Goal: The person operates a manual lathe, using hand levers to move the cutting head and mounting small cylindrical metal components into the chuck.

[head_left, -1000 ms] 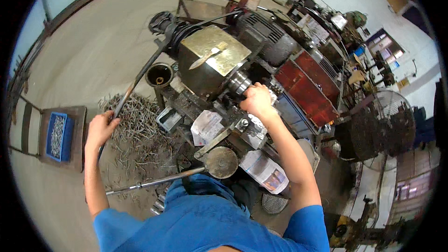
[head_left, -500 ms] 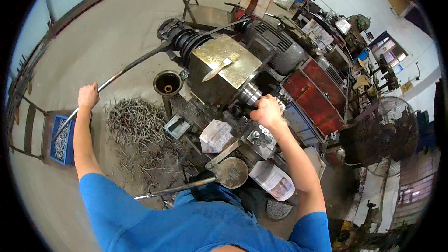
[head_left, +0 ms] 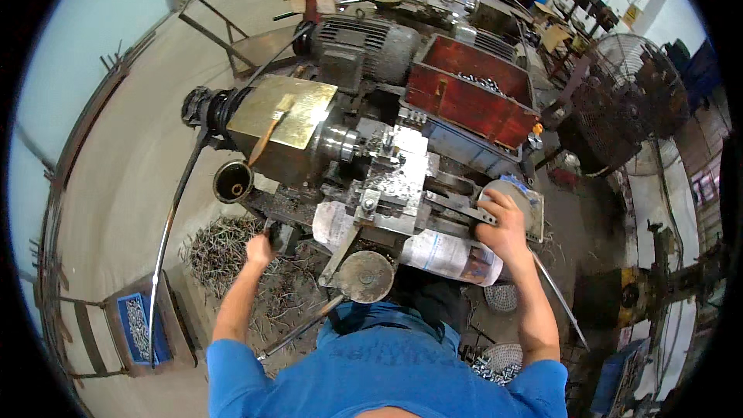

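Observation:
My left hand [head_left: 260,251] is closed beside a small dark box [head_left: 285,238] at the machine's near left side; what its fingers hold is hidden. On the right, my right hand [head_left: 505,226] reaches over the end of a flat metal bar [head_left: 457,207], its fingers apart and bent, next to a round grey disc [head_left: 495,186]. Between my hands is a lathe-like machine with a shiny spindle nose [head_left: 339,143] and a chip-strewn metal slide [head_left: 396,174]. A brush [head_left: 267,135] lies on its brass-coloured cover [head_left: 298,104]. The long metal bar [head_left: 168,224] at the left stands free of my hands.
A heap of metal shavings [head_left: 220,251] covers the floor at left. A blue bin [head_left: 160,343] of small metal parts stands beyond it. Behind the slide is a red box [head_left: 472,112]; a large fan [head_left: 627,101] stands right. A round plate [head_left: 366,276] projects toward me.
My left hand has let go of the long bar and moved right to the machine. My right hand has left the spindle area and moved right. The view has turned.

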Available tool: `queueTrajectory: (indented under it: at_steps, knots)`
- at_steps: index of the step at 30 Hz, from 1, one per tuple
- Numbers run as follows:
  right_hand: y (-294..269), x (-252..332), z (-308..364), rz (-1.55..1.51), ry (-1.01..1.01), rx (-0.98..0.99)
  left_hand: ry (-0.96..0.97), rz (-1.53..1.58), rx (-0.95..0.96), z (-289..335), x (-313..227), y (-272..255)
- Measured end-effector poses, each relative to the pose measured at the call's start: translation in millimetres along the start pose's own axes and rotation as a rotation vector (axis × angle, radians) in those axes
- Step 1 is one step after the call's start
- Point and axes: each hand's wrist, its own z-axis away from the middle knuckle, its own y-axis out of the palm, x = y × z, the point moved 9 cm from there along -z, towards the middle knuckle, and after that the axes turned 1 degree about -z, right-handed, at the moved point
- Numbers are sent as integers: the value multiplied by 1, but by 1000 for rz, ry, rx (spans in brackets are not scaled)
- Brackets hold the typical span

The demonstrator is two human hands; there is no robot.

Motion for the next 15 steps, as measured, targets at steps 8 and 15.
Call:
queueTrajectory:
  at_steps: [8,15]
  knots:
    - [-64,-208,204,473,584,-22,106,-407,174,-26,-8,-36]
    - [-57,-238,350,674,970,-47,-343,133,340,26,85,-7]
